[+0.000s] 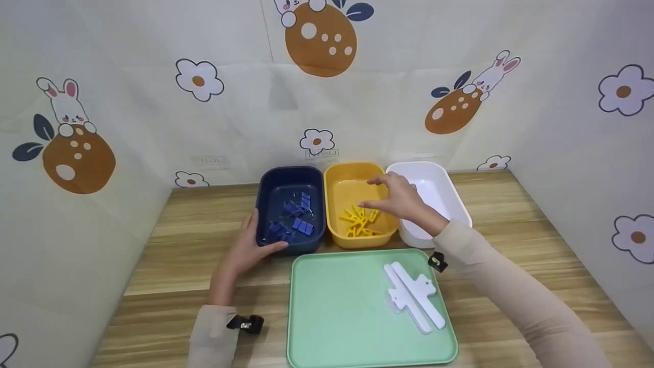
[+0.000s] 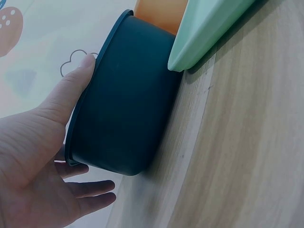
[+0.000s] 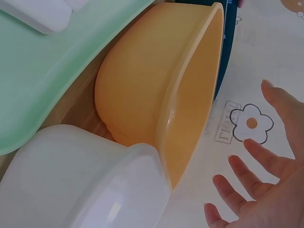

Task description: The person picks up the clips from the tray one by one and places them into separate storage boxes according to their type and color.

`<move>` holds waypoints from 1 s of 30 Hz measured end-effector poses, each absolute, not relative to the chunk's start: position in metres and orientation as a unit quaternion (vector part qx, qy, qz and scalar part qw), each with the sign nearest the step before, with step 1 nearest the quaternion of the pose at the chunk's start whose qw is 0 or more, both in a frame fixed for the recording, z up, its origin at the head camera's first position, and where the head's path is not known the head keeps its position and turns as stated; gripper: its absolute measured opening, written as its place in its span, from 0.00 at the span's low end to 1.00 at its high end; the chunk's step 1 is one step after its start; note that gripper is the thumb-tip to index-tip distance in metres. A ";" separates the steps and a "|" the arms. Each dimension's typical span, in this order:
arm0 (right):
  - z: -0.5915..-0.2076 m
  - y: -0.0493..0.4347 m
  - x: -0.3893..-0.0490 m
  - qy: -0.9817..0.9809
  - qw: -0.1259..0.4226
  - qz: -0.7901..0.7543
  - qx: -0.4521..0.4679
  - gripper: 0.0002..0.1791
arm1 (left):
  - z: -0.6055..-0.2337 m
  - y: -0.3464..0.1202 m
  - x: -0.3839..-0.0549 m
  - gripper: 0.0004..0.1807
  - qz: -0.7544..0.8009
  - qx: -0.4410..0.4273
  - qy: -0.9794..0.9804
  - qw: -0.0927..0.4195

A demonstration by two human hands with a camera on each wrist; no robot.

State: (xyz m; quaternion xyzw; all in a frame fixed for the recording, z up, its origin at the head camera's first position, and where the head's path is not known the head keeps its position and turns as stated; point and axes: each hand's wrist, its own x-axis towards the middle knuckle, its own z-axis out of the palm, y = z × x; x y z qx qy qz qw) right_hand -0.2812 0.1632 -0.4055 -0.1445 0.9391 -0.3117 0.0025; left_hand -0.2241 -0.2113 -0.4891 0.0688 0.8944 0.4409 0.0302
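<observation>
My left hand rests at the near left corner of a navy bin. Its thumb touches the rim and its other fingers reach along the outer side, loosely spread in the left wrist view. Several blue binder clips lie in that bin. Over the yellow bin hovers my right hand, thumb and fingers apart with nothing between them. Below it, several small yellow clothespins are heaped at the bin's near end.
A white bin stands right of the yellow one, in a row against the patterned backdrop. In front lies a green tray with two long white bag clips on its right side. The table is wood-grained.
</observation>
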 end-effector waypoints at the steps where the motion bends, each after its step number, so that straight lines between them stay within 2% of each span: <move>1: -0.405 0.164 -0.280 0.939 -0.001 -0.311 -0.149 0.37 | -0.489 -0.211 -0.224 0.67 0.438 0.071 0.896 0.026; 10: -0.407 0.171 -0.263 0.930 -0.019 -0.318 -0.181 0.35 | -0.487 -0.211 -0.225 0.67 0.421 0.078 0.904 0.006; 16: -0.411 0.178 -0.251 0.928 -0.017 -0.321 -0.187 0.33 | -0.488 -0.212 -0.225 0.68 0.427 0.074 0.901 0.017; 25: -0.415 0.191 -0.233 0.918 -0.047 -0.321 -0.230 0.31 | -0.487 -0.211 -0.223 0.68 0.431 0.068 0.899 0.023; 30: -0.417 0.199 -0.222 0.912 -0.039 -0.324 -0.251 0.28 | -0.487 -0.210 -0.223 0.68 0.427 0.068 0.902 0.025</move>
